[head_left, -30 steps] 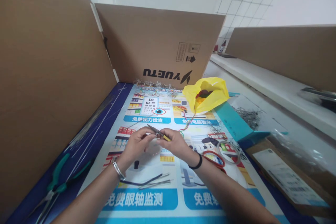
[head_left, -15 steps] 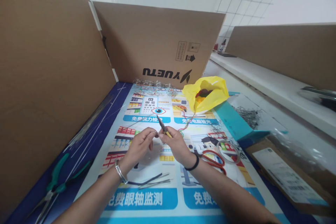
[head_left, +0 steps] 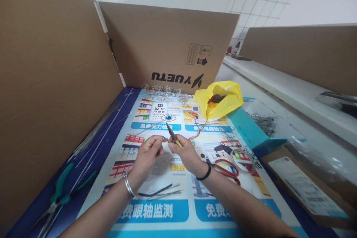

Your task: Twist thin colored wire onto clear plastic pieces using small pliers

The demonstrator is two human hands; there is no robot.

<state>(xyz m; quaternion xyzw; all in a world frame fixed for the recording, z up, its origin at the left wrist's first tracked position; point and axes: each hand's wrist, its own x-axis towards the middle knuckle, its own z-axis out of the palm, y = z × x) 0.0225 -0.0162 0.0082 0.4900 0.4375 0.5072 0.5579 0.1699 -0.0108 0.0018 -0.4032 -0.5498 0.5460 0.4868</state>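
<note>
My right hand [head_left: 184, 152] is closed around a pair of pliers [head_left: 173, 135] with dark jaws and yellow handles, the tip pointing up and away to the left. Close beside it, my left hand [head_left: 150, 152] pinches something small and thin between thumb and fingertips, too small to make out. The fingertips of both hands nearly meet above the printed mat [head_left: 156, 174]. Several short dark and silvery rods [head_left: 164, 193] lie on the mat below my hands.
Red-handled scissors [head_left: 227, 169] and a clear tape roll [head_left: 242, 161] lie to the right. Behind them are a yellow bag [head_left: 231, 96] with coloured thread and a tangle of wire [head_left: 263, 124]. Teal-handled pliers [head_left: 60, 197] lie left. Cardboard panels [head_left: 167, 37] stand behind and left.
My left hand has turned slightly and its fingers have shifted up and to the right. The pliers in my right hand have stayed nearly in place.
</note>
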